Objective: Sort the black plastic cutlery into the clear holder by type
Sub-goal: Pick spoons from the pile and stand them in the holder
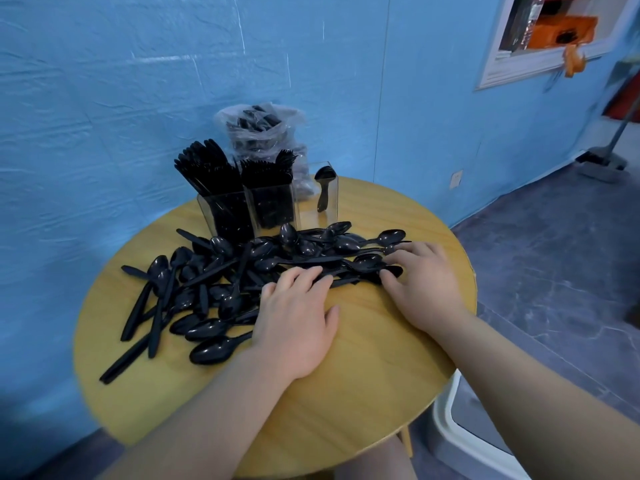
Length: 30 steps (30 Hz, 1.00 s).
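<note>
Left hand (297, 318) lay palm down, fingers straight and slightly spread, tips resting on the near edge of the loose heap of black plastic spoons (242, 282). Right hand (420, 282) also flat, fingers spread over spoon handles at the heap's right end; grip not evident. Both on the round, light wooden table (363, 375), its near rim hidden by forearms. Behind the heap, against the blue wall, stood the clear three-compartment plastic holder (266, 206): left compartment packed with black knives, middle with forks, right holding a single black spoon (323, 188). Behind that, a crumpled clear plastic bag (263, 129) of more black cutlery, types hard to make out.
</note>
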Available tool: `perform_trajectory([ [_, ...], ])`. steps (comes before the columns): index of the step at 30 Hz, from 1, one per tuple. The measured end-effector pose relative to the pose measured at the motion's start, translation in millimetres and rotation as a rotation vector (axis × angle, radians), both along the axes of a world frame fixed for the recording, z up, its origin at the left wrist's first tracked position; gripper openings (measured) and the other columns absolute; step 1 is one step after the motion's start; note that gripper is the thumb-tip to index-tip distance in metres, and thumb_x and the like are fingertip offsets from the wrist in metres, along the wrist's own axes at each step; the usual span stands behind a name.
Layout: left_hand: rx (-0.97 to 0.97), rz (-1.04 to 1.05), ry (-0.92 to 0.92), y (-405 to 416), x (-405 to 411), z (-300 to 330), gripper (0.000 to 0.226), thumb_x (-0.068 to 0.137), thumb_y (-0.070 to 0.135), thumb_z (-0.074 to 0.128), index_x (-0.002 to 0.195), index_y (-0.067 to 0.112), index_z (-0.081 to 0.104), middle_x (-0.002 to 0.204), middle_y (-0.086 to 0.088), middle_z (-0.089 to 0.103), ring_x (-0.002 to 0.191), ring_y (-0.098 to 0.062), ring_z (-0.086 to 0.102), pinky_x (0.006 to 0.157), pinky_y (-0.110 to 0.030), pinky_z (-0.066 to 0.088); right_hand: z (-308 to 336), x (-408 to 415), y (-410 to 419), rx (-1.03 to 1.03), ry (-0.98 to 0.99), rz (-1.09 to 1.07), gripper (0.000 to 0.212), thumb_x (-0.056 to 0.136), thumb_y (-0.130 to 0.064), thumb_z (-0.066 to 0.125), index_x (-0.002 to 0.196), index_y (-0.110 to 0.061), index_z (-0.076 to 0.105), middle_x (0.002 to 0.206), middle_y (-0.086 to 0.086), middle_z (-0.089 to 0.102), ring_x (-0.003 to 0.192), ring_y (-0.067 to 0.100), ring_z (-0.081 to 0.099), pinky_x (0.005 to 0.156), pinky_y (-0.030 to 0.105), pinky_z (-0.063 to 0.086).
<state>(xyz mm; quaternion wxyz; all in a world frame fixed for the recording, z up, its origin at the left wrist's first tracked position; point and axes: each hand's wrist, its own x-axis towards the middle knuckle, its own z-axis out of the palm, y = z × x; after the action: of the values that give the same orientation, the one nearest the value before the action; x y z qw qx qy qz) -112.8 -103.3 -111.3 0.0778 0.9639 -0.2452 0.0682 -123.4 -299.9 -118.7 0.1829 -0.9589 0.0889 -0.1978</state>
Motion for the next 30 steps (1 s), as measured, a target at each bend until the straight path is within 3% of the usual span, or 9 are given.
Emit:
perform_trajectory([
  [6, 0.005, 0.008, 0.015, -1.9, 1.3, -1.9, 0.050, 0.098, 0.046, 0.030, 0.146, 0.032, 0.031, 0.151, 0.016, 0.029, 0.139, -0.012, 0.019, 0.112, -0.040, 0.019, 4.2, -3.2, 7.7, 0.295, 0.040, -0.033, 0.029, 0.093, -0.043, 0.051, 0.102, -0.021, 0.067, 0.094, -0.007, 0.063, 0.086, 0.013, 0.055, 0.068, 0.027, 0.040],
  [15, -0.106, -0.073, 0.015, 2.5, 1.2, 0.1, 0.036, 0.098, 0.037, 0.041, 0.133, 0.039, 0.048, 0.135, 0.024, 0.047, 0.130, -0.006, 0.028, 0.107, -0.033, 0.023, 6.6, -6.0, 6.5, 0.285, 0.133, -0.027, 0.047, 0.094, -0.037, 0.051, 0.139, -0.025, 0.044, 0.130, -0.005, 0.057, 0.114, 0.018, 0.054, 0.083, 0.025, 0.040],
  [19, -0.127, -0.054, 0.018, 2.6, 2.4, -1.2, 0.032, 0.099, 0.036, 0.040, 0.129, 0.038, 0.052, 0.137, 0.022, 0.046, 0.133, -0.008, 0.026, 0.109, -0.036, 0.022, 8.8, -4.7, 6.4, 0.328, 0.132, -0.015, 0.037, 0.096, -0.040, 0.046, 0.129, -0.024, 0.054, 0.123, -0.007, 0.060, 0.102, 0.014, 0.054, 0.079, 0.026, 0.039],
  [24, -0.209, -0.019, 0.040, 2.5, 2.9, -2.5, 0.021, 0.098, 0.030, 0.045, 0.114, 0.034, 0.059, 0.112, 0.019, 0.060, 0.125, -0.008, 0.036, 0.106, -0.036, 0.026, 3.8, -6.4, 2.1, 0.386, 0.079, -0.024, 0.022, 0.091, -0.030, 0.058, 0.113, -0.025, 0.059, 0.102, -0.010, 0.065, 0.086, 0.008, 0.054, 0.071, 0.024, 0.040],
  [30, -0.258, 0.020, 0.010, 1.3, 3.4, -3.9, 0.026, 0.095, 0.029, 0.052, 0.121, 0.033, 0.056, 0.110, 0.018, 0.061, 0.120, -0.007, 0.041, 0.104, -0.035, 0.029, 3.6, -14.1, 4.2, 0.416, 0.013, 0.014, 0.018, 0.091, -0.023, 0.059, 0.107, -0.021, 0.069, 0.094, -0.011, 0.065, 0.093, 0.010, 0.059, 0.082, 0.028, 0.049],
])
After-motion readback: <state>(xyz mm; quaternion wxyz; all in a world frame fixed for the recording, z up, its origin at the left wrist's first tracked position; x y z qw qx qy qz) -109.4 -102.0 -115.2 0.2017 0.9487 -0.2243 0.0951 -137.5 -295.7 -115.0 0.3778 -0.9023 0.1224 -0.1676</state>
